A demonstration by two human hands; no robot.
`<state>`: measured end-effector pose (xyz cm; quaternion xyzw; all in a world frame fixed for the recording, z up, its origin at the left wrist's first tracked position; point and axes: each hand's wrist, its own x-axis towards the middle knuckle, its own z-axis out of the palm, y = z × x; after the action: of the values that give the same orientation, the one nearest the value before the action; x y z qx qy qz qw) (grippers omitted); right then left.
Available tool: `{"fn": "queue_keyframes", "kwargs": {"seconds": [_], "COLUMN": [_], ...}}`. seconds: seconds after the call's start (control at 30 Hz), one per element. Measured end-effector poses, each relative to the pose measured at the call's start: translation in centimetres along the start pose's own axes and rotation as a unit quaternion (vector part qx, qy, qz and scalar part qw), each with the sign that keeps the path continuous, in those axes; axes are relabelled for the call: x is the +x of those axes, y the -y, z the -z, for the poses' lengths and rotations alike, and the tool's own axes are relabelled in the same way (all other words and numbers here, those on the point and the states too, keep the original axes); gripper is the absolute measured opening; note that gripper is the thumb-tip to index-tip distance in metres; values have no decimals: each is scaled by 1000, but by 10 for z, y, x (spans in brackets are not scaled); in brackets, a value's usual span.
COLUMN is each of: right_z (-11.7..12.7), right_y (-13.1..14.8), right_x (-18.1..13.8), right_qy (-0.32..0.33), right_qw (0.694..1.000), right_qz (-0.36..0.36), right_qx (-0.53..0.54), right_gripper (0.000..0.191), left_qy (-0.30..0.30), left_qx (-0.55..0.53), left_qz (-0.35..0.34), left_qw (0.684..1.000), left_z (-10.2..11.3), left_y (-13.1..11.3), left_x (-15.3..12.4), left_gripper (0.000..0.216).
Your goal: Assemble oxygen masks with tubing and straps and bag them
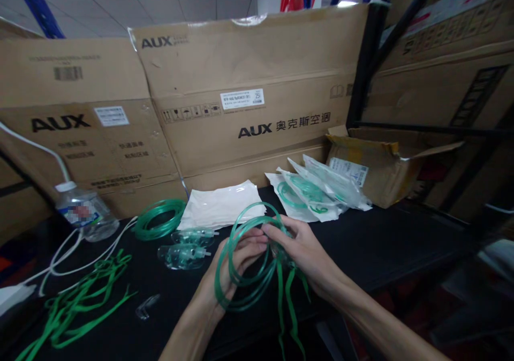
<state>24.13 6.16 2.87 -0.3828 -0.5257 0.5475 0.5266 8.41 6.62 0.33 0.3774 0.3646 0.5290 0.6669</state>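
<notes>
A coil of clear green tubing [241, 305] is held up in front of me above the black table. My left hand [246, 249] is at the coil's left side, its fingers closed on the loops and partly hidden by them. My right hand [299, 240] grips the coil's right side, thumb towards the left fingertips. Under the right palm is a clear plastic mask [284, 256], mostly hidden by the hand. Green elastic straps [289, 296] hang down from it.
Left lie another green tubing coil [158, 219], clear masks [182, 256], loose green straps [90, 302] and small clear connectors [146, 306]. Behind are white pouches [220, 205], filled packs [317, 189], an open carton [377, 171] and cardboard panels [249, 72]. A plastic bottle [90, 213] stands near white cables.
</notes>
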Motion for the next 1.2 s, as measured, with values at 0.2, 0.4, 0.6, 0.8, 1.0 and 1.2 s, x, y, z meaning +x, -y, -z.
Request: {"fn": "queue_keyframes", "kwargs": {"seconds": [0.2, 0.4, 0.6, 0.8, 1.0, 1.2], "right_z": [1, -13, -22, -13, -12, -23], "right_y": [21, 28, 1, -22, -39, -40], "right_x": [22, 46, 48, 43, 40, 38], "right_qy": [-62, -77, -106, -68, -76, -130], "right_qw": [996, 994, 990, 983, 952, 911], "right_qz": [57, 74, 54, -42, -138, -120], "right_qx": [-10, 27, 82, 163, 263, 372], "right_gripper": [25, 12, 19, 36, 34, 15], "left_qy": [-38, -104, -116, -135, -144, -193], "left_qx": [-129, 50, -98, -185, -252, -246], "left_qz": [-108, -194, -176, -157, -125, -104], "left_qw": [985, 974, 973, 961, 949, 944], "left_z": [-4, -8, -17, -22, -31, -36], "left_y": [-30, -33, -14, -15, -7, 8], "left_x": [-18, -16, 2, 8, 20, 34], "left_gripper": [44, 39, 23, 14, 25, 28]}}
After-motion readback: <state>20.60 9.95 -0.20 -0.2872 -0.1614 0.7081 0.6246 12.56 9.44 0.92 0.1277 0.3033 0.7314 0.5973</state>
